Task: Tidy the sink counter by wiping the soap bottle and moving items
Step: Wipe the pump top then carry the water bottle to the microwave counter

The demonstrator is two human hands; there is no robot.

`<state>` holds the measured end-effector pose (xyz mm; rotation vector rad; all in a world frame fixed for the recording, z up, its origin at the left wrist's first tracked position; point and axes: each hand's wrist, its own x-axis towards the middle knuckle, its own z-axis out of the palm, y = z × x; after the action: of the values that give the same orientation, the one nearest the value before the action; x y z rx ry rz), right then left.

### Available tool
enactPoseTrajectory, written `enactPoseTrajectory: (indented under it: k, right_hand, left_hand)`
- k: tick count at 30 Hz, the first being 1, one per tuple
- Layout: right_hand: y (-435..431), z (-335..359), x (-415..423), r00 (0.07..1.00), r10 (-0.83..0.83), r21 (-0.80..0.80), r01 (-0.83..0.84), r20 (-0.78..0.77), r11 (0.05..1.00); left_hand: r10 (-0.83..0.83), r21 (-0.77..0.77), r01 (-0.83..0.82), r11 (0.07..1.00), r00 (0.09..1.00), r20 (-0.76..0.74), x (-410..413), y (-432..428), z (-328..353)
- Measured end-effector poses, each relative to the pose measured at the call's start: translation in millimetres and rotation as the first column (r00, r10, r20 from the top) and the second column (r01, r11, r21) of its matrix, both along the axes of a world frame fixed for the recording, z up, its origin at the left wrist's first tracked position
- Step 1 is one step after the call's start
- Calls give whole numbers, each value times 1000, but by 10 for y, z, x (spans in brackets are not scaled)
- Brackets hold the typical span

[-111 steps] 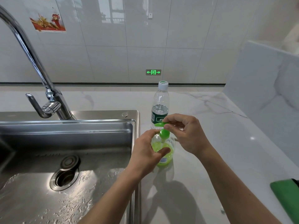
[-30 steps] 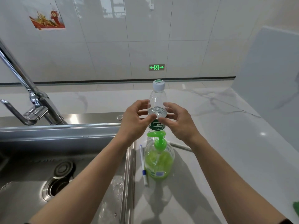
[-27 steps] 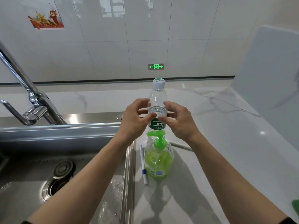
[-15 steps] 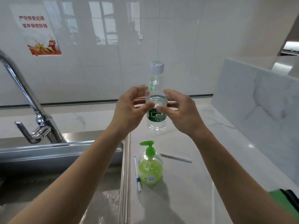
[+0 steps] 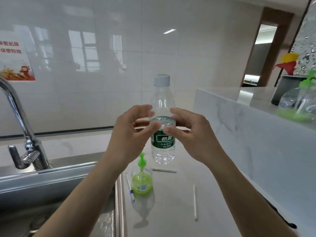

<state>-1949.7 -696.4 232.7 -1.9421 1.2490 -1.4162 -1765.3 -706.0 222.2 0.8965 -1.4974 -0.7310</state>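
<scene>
A clear water bottle with a green label and a pale cap hangs upright in the air above the counter. My left hand and my right hand pinch it from either side just above the label. Below it on the marble counter stands the soap bottle, round, with green liquid and a green pump, next to the sink edge. Nothing touches the soap bottle.
A steel sink with a tall faucet lies at the left. A white pen rests beside the soap bottle. Two thin white sticks lie on the counter. A marble ledge at the right carries another pump bottle.
Both hands left the soap bottle, closed on the water bottle and lifted it off the counter; it now hangs higher. The view has tilted upward.
</scene>
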Motion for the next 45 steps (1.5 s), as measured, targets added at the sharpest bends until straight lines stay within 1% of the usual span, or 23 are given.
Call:
enactPoseTrajectory:
  k: [6,9,11,13,21,24,26,30,33,36,40,43,45]
  right_hand:
    - [617,-186,-70,1000,4,60,-6,30,998]
    - [900,-262,-119,998,23,64,-26,52,998]
    - [1068,-307,-178,996,11,78,-18,88,997]
    - [1241,-335,-244,996,1,88,-9,87,996]
    - [2135,-474,-702,989,76,85,-88,128,993]
    - [2511,-569,-940,983,48,97,-66,178,993]
    - [2754,-626,-1106,986,15,107,-34,169,994]
    - [3261,-654,-1476,975,-76,136,48,208,990]
    - [3609,-613,-1771,963,-183,137,158,197,978]
    - [3953,-599,-2066,933,-311,127,291,181,948]
    - [4442,-572,-2373,843,-516,110,504,151,857]
    - [4842,-536,-2523,746,-656,79,652,110,754]
    - [5130,-544,-2578,677,-731,69,728,88,682]
  left_hand:
    - [-64,20,64,998,998,-9,-64,500,-200]
    - [-74,28,74,997,997,24,-111,762,-244]
    - [-74,36,73,997,996,46,-155,941,-261]
    - [-65,39,63,997,996,67,-209,1132,-270]
    - [-50,34,47,998,996,73,-609,2104,-385]
    - [-54,37,51,998,995,82,-863,2510,-428]
    - [-78,42,73,996,991,109,-1024,2727,-432]
    - [-169,37,166,985,975,142,-1404,3024,-436]
    - [-277,15,278,961,950,146,-1768,3115,-479]
    - [-428,-1,431,902,897,112,-2158,3215,-500]
    - [-619,-9,621,784,783,58,-2681,3356,-514]
    - [-751,2,751,660,660,21,-3051,3509,-534]
    - [-828,-13,828,560,560,30,-3270,3652,-541]
